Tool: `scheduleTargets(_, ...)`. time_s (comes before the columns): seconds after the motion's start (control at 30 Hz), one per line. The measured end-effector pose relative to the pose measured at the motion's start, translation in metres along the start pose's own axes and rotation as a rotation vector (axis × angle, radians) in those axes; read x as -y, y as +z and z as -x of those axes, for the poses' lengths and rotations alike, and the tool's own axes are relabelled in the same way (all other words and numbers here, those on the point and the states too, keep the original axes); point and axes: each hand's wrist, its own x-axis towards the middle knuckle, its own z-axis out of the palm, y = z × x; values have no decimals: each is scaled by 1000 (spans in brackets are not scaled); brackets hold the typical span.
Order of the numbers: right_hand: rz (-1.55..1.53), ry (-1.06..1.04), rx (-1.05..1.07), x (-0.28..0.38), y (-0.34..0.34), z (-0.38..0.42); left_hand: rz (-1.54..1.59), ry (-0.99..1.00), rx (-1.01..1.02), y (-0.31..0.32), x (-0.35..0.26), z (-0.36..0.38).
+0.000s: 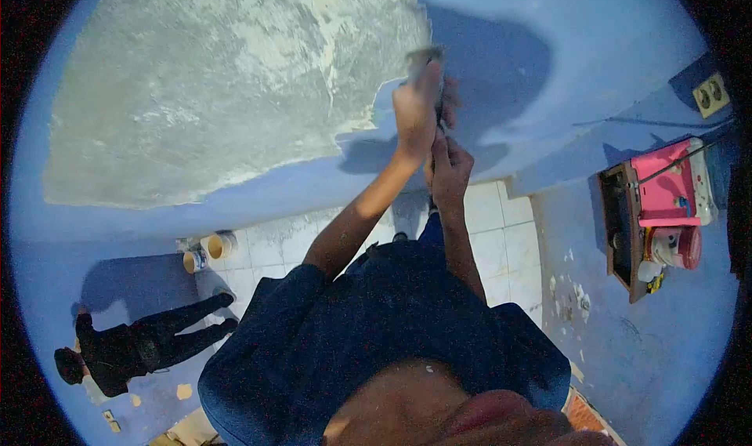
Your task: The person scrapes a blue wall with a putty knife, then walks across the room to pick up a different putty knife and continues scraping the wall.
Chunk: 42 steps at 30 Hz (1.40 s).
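Observation:
A patch of grey plaster [196, 93], stripped of its blue paint, covers much of the wall in front of me. At its right edge, a scraper [425, 54] with a broad blade meets the wall, blurred by motion. My left hand [415, 113] is wrapped round the scraper near its blade. Lower down, my right hand [452, 172] has its fingers closed at the handle's lower end, which they mostly hide. Blue paint [501, 62] borders the plaster, partly under the shadow of my arms.
On the right, a wall shelf [627, 234] holds a pink container [666, 183] and a pink-lidded jar [677, 248]. Above it is a power socket [710, 96]. Two buckets [220, 246] stand on the white tiles [489, 254]. At the left, a person in dark clothes [133, 348] faces another wall.

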Motion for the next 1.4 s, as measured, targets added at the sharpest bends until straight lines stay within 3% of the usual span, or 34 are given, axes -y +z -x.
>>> scheduleTargets(0.1, 3, 45, -10, 4, 2, -3, 17, -81, -62, -14, 35, 2)
scheduleTargets(0.13, 0, 83, -16, 6, 4, 1, 40, 16, -28, -7, 22, -7)
scheduleTargets(0.17, 147, -308, -54, 11, 6, -11, 60, 98, 0, 3, 10, -19)
scheduleTargets(0.2, 91, -184, -46, 12, 7, -5, 80, 164, 24, 5, 6, -19)
scheduleTargets(0.27, -13, 18, -17, 19, 4, -6, -16, 102, 1, -8, 26, -1)
scheduleTargets(0.3, -26, 23, -8, 14, 6, -10, -69, 107, 7, -13, 27, -4)
scheduleTargets(0.4, -69, 37, -9, 0, 10, -3, -59, -216, -2, -18, 23, 2)
scheduleTargets(0.5, -79, 10, -57, 22, 9, 2, 108, -25, 118, -3, -6, -1)
scheduleTargets(0.57, -67, -51, -93, 17, 10, -8, 229, -120, 111, -6, -3, 3)
scheduleTargets(0.7, -48, 63, -50, 27, 6, -3, 300, -235, 41, -15, 17, 11)
scheduleTargets(0.8, -26, 50, -62, 31, 10, -1, 210, -17, 56, -20, 19, 7)
scheduleTargets(0.9, -1, 63, -72, 38, 9, 1, -84, 232, -31, -32, 13, -1)
scheduleTargets(1.0, 20, 50, -70, 35, 9, 3, -87, 146, 38, -28, -2, 4)
scheduleTargets(1.1, 62, 5, -30, 30, 7, 2, -263, 181, 49, -39, 31, -10)
scheduleTargets(1.17, 96, 2, 7, 49, 2, -2, -262, 199, 49, -30, 1, -10)
scheduleTargets(1.3, 107, 35, -5, 40, -3, 5, -344, 163, -35, -32, 14, 1)
scheduleTargets(1.4, 112, -20, -8, 27, 2, 0, -390, 382, -44, -31, 18, -6)
